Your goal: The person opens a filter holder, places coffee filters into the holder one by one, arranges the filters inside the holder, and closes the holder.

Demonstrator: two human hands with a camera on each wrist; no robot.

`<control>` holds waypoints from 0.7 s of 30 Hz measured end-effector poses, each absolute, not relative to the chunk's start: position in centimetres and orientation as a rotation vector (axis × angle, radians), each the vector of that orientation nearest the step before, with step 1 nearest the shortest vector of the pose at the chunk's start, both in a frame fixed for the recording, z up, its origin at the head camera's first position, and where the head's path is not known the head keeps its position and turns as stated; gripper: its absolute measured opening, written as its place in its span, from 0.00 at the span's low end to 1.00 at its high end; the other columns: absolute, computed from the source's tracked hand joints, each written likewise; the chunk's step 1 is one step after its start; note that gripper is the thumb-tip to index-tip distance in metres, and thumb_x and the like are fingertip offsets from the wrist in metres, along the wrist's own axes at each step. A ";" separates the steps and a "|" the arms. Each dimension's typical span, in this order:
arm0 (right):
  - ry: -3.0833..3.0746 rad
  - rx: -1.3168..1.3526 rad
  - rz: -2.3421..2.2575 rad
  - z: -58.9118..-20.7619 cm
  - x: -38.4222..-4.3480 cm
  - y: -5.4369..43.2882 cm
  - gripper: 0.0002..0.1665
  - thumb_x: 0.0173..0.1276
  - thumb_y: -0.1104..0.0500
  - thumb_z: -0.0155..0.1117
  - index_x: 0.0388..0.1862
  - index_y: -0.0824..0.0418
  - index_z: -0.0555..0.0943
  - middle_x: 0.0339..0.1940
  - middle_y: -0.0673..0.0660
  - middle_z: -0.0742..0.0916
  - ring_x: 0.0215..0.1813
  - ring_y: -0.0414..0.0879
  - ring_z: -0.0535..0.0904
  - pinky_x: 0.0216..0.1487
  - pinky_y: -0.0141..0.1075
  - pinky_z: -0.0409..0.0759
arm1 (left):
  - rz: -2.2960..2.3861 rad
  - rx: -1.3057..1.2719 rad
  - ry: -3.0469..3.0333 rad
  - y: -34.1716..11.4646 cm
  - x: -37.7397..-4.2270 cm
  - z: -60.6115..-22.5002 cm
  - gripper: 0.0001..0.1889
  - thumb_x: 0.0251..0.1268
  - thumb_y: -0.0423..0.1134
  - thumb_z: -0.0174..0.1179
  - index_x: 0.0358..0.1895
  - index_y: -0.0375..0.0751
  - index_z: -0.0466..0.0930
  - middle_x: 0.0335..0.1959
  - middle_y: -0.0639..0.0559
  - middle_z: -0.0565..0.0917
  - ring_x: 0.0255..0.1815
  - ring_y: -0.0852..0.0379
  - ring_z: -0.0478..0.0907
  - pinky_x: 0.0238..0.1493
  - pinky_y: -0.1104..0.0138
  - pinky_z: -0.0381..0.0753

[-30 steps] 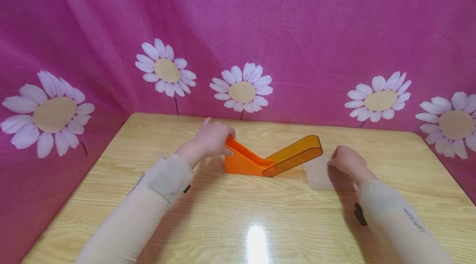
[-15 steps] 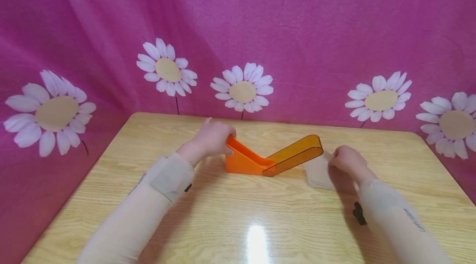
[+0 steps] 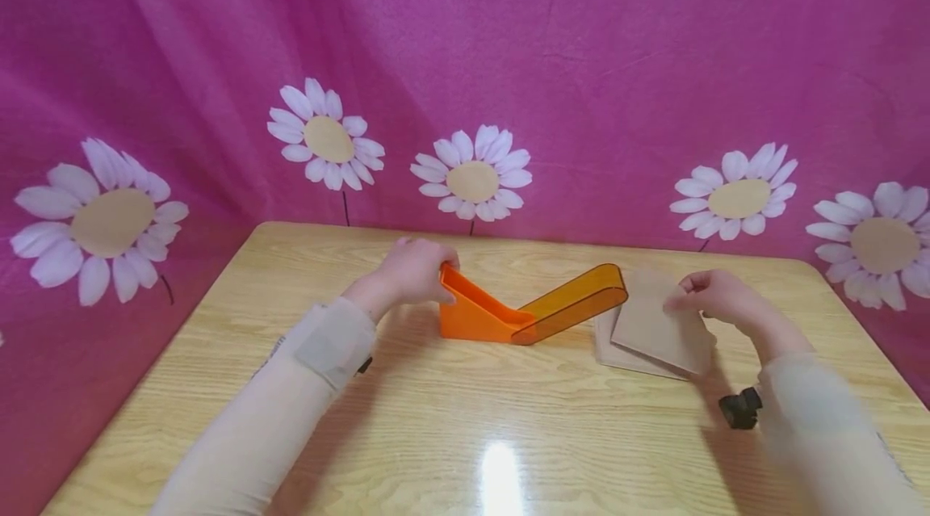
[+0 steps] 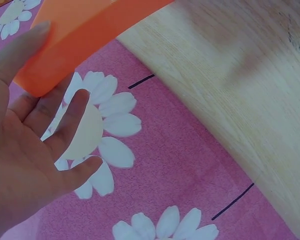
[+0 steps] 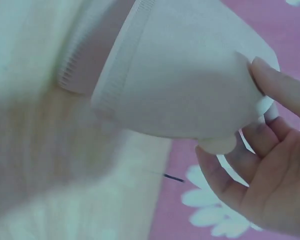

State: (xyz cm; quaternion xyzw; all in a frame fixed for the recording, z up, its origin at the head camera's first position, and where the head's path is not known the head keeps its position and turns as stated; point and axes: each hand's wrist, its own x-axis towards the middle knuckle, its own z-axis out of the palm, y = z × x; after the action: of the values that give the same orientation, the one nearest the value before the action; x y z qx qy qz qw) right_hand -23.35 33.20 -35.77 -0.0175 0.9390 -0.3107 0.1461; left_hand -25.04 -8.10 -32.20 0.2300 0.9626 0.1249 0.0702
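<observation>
An orange plastic holder [image 3: 475, 316] stands mid-table, its amber see-through lid [image 3: 574, 304] swung out to the right. My left hand [image 3: 416, 274] grips the tall left end; in the left wrist view the thumb lies on one side of the orange wall [image 4: 70, 55] and fingertips reach the other. At the right, a brown paper coffee filter [image 3: 654, 326] is pinched between thumb and fingers of my right hand [image 3: 726, 302], raised at a tilt. Beneath it, more coffee filters [image 3: 607, 345] lie flat on the table. The right wrist view shows the held filter's crimped seam [image 5: 122, 65].
The wooden table [image 3: 407, 427] has rounded back corners. A pink cloth [image 3: 581, 56] printed with white flowers hangs behind it and along the sides. Light glares off the tabletop [image 3: 503, 476] near the front.
My right hand has moved right and lifted a coffee filter off the others, turning it askew. The left hand and the orange holder have stayed in place.
</observation>
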 end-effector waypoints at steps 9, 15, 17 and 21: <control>2.912 -0.021 -1.067 -31.6 -21.9 34.5 0.09 0.61 0.49 0.66 0.29 0.50 0.77 0.21 0.36 0.76 0.30 0.31 0.67 0.32 0.30 0.67 | 0.404 0.667 2.881 -8.2 -25.1 -32.4 0.16 0.50 0.44 0.70 0.42 0.46 0.80 0.35 0.55 0.83 0.40 0.54 0.73 0.58 0.55 0.63; 3.057 -0.038 -1.185 -28.7 -21.0 33.0 0.06 0.61 0.49 0.66 0.26 0.40 0.78 0.19 0.32 0.77 0.29 0.31 0.66 0.28 0.31 0.65 | 0.416 0.650 2.872 -8.2 -25.2 -32.5 0.16 0.50 0.45 0.70 0.42 0.47 0.80 0.35 0.56 0.82 0.40 0.54 0.73 0.58 0.55 0.62; 3.070 -0.033 -1.225 -27.8 -20.7 32.4 0.07 0.60 0.49 0.67 0.25 0.37 0.78 0.18 0.32 0.77 0.28 0.31 0.66 0.26 0.32 0.65 | 0.421 0.648 2.870 -8.2 -25.2 -32.5 0.16 0.50 0.45 0.70 0.42 0.46 0.80 0.35 0.56 0.82 0.40 0.54 0.73 0.57 0.55 0.62; 3.077 -0.032 -1.271 -26.3 -20.4 31.1 0.08 0.59 0.49 0.68 0.25 0.34 0.78 0.18 0.32 0.78 0.27 0.31 0.69 0.25 0.31 0.68 | 0.422 0.644 2.869 -8.2 -25.2 -32.4 0.16 0.50 0.44 0.70 0.41 0.46 0.80 0.35 0.56 0.82 0.40 0.54 0.73 0.57 0.55 0.63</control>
State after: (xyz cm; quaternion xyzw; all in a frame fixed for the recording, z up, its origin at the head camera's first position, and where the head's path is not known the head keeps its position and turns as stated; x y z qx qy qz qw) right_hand -20.44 31.13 -26.28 -0.0096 0.9201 -0.3801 -0.0937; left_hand -25.24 -8.20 -32.42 0.2160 0.9623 0.1414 0.0857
